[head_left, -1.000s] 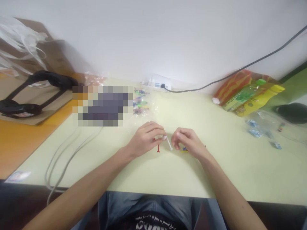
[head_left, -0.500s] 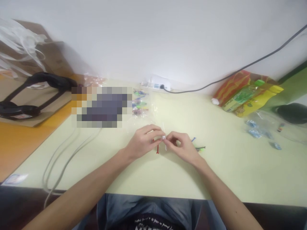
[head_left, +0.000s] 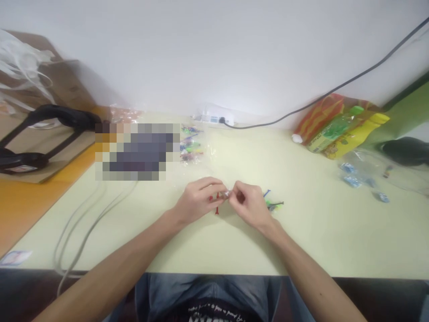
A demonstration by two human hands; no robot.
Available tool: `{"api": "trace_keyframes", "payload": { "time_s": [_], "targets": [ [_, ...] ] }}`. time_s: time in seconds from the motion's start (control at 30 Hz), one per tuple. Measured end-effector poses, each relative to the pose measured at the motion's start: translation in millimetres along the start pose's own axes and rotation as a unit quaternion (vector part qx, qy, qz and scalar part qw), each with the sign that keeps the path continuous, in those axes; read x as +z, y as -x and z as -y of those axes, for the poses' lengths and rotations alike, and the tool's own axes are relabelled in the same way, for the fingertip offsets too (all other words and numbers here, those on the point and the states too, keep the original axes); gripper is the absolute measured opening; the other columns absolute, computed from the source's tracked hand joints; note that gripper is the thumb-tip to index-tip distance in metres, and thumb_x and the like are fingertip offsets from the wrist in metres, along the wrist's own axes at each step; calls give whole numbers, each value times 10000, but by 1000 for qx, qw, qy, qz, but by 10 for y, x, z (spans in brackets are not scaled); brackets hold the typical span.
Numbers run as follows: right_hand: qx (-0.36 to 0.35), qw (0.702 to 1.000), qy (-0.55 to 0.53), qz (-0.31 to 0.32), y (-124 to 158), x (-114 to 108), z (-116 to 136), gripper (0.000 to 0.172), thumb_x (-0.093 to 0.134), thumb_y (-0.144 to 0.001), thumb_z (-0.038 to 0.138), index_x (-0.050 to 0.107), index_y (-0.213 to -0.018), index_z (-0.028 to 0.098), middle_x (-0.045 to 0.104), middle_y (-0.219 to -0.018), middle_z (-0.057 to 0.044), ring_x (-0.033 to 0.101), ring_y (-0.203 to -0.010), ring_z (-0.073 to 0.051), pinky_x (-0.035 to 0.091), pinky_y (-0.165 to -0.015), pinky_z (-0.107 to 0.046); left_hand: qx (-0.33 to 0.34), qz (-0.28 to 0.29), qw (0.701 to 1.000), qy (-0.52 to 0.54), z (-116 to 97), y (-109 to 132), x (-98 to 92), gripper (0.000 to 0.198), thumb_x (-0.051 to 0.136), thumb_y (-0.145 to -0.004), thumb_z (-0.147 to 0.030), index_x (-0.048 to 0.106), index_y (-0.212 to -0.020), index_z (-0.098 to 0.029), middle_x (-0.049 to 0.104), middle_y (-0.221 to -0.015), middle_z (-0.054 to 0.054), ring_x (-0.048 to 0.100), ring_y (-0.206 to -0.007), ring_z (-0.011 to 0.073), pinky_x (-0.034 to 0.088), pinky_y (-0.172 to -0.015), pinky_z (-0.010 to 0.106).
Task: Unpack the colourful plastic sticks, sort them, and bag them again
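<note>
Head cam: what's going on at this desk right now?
A person seated at the pale yellow desk has both hands together over its middle. The left hand and right hand pinch a tiny white-and-red plastic piece between their fingertips; a thin red plastic stick hangs from it. More small blue, green and dark sticks lie on the desk just past the right hand. The piece is too small to make out further.
</note>
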State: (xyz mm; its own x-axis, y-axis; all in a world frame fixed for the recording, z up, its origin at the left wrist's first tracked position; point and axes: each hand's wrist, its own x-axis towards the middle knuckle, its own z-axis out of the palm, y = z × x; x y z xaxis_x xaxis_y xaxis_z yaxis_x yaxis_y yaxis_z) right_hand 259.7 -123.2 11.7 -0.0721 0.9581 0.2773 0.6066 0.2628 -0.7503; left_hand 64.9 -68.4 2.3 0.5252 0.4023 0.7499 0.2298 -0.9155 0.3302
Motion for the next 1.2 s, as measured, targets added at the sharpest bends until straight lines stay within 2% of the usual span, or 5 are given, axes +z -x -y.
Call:
{"api": "trace_keyframes", "payload": {
  "time_s": [0.17, 0.33, 0.6, 1.03, 1.2],
  "targets": [
    [35, 994, 63, -82, -51, -125, -157, 201, 543, -804, 227, 424, -643, 246, 465, -520, 47, 424, -496, -133, 335, -562, -280, -8, -1, 1000, -6, 14, -28, -21, 118, 711, -907, -199, 694, -1020, -226, 751, -960, 33, 712, -868, 148, 574, -797, 280],
    [-30, 978, 203, 41, -61, -99, -189, 186, 516, -838, 191, 446, -668, 219, 591, -603, 13, 499, -565, -142, 367, -821, -342, -45, 129, 990, -41, 119, -43, 2, 103, 689, -935, -254, 717, -1030, -227, 764, -991, 34, 676, -1007, 214, 476, -947, 402],
    [-66, 925, 346, 146, 8, 18, -92, 234, 488, -885, 169, 528, -655, 191, 670, -643, -66, 529, -567, -165, 314, -807, -368, -75, 217, 973, -36, 143, 9, 44, 112, 653, -966, -291, 726, -1038, -247, 743, -983, 21, 637, -1017, 199, 387, -1047, 410],
    [0, 961, 194, 198, 32, -106, 4, 423, 491, -973, 251, 425, -558, 198, 490, -485, 36, 364, -483, -111, 328, -712, -315, -86, 255, 963, -23, 176, 7, 18, 238, 745, -895, -430, 727, -1053, -254, 751, -1014, -2, 651, -1061, 195, 321, -1122, 403],
    [77, 985, 99, 116, -27, -479, -25, 369, 508, -992, 358, 526, -653, 213, 541, -558, 35, 467, -529, -129, 323, -585, -288, -83, 249, 965, -25, 199, 8, -2, 269, 750, -892, -429, 730, -1101, -262, 745, -1014, 9, 646, -1037, 199, 342, -1096, 401]
  ]
}}
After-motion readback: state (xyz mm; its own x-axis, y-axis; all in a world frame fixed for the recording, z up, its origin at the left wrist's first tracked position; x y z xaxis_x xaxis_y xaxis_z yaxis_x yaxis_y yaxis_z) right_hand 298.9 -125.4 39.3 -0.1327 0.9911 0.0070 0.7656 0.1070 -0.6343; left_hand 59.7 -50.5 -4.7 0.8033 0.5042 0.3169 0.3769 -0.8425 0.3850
